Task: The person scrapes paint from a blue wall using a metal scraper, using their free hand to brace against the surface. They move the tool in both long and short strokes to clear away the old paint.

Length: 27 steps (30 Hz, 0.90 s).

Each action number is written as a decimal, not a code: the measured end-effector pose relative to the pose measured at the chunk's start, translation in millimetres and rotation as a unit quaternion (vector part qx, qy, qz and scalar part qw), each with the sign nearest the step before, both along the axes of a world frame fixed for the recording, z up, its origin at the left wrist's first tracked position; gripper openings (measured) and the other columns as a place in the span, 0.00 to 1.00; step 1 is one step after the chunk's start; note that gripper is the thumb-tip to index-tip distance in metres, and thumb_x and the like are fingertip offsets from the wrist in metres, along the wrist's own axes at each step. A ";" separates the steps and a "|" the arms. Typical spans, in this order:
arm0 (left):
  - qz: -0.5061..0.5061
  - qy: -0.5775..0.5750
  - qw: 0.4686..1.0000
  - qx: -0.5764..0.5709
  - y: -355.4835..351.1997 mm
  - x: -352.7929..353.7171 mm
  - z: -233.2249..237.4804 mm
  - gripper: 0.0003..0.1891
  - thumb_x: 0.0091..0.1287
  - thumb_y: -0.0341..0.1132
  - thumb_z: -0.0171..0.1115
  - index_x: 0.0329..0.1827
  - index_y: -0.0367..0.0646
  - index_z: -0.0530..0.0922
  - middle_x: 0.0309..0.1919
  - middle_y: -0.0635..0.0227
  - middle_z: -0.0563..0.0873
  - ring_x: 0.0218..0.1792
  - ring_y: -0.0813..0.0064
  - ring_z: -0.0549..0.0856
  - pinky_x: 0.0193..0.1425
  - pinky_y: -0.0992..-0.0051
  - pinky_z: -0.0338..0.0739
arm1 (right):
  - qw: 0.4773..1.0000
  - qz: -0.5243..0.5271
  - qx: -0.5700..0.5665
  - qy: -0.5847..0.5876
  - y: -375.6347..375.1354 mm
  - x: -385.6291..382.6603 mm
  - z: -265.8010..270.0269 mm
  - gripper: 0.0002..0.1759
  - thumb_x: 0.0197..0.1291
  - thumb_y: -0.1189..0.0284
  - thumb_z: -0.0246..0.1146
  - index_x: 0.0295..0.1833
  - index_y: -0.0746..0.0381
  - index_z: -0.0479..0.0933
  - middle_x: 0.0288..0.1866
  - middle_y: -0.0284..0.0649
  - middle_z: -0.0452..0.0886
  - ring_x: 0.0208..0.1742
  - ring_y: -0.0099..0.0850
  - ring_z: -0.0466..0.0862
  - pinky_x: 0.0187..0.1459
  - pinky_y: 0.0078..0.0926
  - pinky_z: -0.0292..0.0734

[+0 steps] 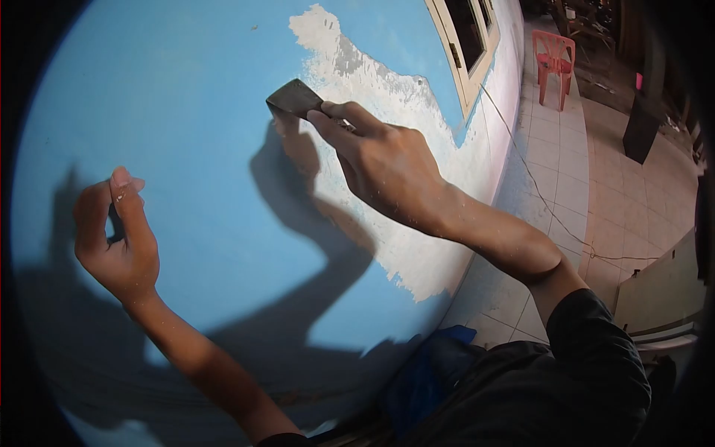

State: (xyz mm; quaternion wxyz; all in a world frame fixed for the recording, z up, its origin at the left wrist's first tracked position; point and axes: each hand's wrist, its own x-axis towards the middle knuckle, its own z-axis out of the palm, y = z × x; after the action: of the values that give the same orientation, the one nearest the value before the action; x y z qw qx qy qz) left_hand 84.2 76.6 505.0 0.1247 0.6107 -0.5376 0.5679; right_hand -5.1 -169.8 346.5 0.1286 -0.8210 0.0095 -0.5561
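Note:
A blue painted wall (201,112) fills the left and middle of the view, with a large bare whitish patch (402,186) where the paint is off. My right hand (391,167) grips a dark flat scraper (296,98), its blade against the wall at the upper left edge of the patch. To the left, my left hand (123,235) is raised before the blue paint, its thumb and fingertips pressed together. Whatever is in that pinch, if anything, is too small to make out. Both arms cast dark shadows on the wall.
A window frame (477,63) is at the upper right of the wall. Beyond it, a red plastic chair (553,63) stands on the tiled floor (570,171), where a thin cord (538,186) runs. Blue fabric (428,380) lies low beside the wall, and a pale panel (659,287) is at right.

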 end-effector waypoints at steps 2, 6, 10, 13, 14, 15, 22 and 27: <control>-0.005 -0.005 1.000 -0.001 0.1 -0.1 0.8 0.04 0.70 0.25 0.60 0.39 0.37 0.82 0.27 0.68 0.86 0.32 0.75 0.80 0.43 0.74 0.75 | 1.000 0.011 0.006 0.019 6.3 -7.1 -9.2 0.23 0.58 0.80 0.60 0.61 0.62 0.76 0.56 0.37 0.80 0.31 0.35 0.87 0.26 0.28 0.85; -0.001 -0.037 0.999 0.013 0.5 0.4 2.6 0.03 0.70 0.25 0.60 0.38 0.37 0.82 0.27 0.68 0.86 0.32 0.75 0.79 0.43 0.74 0.74 | 0.999 0.042 0.002 0.015 11.3 -9.7 -18.5 0.24 0.58 0.80 0.59 0.62 0.61 0.75 0.56 0.38 0.80 0.31 0.36 0.87 0.26 0.29 0.85; 0.003 -0.021 1.000 0.015 2.2 2.9 3.5 0.03 0.69 0.25 0.60 0.39 0.37 0.82 0.28 0.68 0.86 0.32 0.75 0.80 0.45 0.73 0.74 | 0.999 0.029 0.007 0.026 10.0 -9.5 4.2 0.24 0.57 0.80 0.60 0.62 0.61 0.75 0.57 0.39 0.80 0.31 0.35 0.87 0.27 0.28 0.85; -0.001 -0.031 0.999 0.011 -0.4 0.2 3.3 0.03 0.69 0.25 0.60 0.38 0.36 0.82 0.27 0.68 0.87 0.32 0.75 0.80 0.45 0.72 0.74 | 0.999 0.040 -0.005 0.003 11.7 -11.1 -3.5 0.24 0.57 0.80 0.60 0.61 0.60 0.76 0.56 0.38 0.82 0.32 0.34 0.87 0.26 0.26 0.84; -0.001 -0.032 0.999 0.013 -0.8 -0.6 3.3 0.03 0.69 0.25 0.60 0.37 0.36 0.81 0.27 0.68 0.86 0.32 0.74 0.80 0.44 0.72 0.74 | 0.999 0.038 -0.009 0.001 13.4 -11.2 -9.9 0.24 0.57 0.80 0.60 0.61 0.60 0.77 0.55 0.38 0.82 0.31 0.34 0.87 0.25 0.26 0.83; -0.001 -0.033 0.999 0.014 -1.5 -1.3 3.5 0.03 0.69 0.25 0.60 0.37 0.36 0.81 0.27 0.68 0.86 0.32 0.74 0.80 0.44 0.72 0.74 | 0.999 0.036 -0.013 -0.002 13.8 -10.6 -12.8 0.24 0.57 0.80 0.60 0.61 0.60 0.77 0.55 0.38 0.82 0.31 0.33 0.87 0.25 0.25 0.83; -0.006 -0.033 0.999 0.017 -2.6 -3.3 5.0 0.04 0.68 0.26 0.61 0.34 0.36 0.81 0.25 0.68 0.86 0.31 0.74 0.80 0.43 0.74 0.73 | 0.999 0.033 0.008 0.010 9.8 -9.5 8.9 0.25 0.55 0.82 0.60 0.62 0.60 0.77 0.55 0.42 0.82 0.30 0.36 0.87 0.25 0.27 0.84; -0.002 -0.016 1.000 -0.001 -7.8 -10.6 2.7 0.07 0.68 0.26 0.62 0.30 0.36 0.81 0.24 0.68 0.85 0.29 0.74 0.78 0.41 0.73 0.72 | 0.998 0.053 0.000 0.017 19.6 -14.8 -14.2 0.24 0.55 0.82 0.61 0.60 0.60 0.78 0.56 0.43 0.81 0.31 0.37 0.87 0.27 0.29 0.85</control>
State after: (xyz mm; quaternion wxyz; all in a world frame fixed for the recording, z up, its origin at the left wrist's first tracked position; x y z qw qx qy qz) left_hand 73.5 68.9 507.7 0.1184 0.6003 -0.5402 0.5777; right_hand -19.9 -150.2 332.3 0.1575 -0.8296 -0.0322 -0.5348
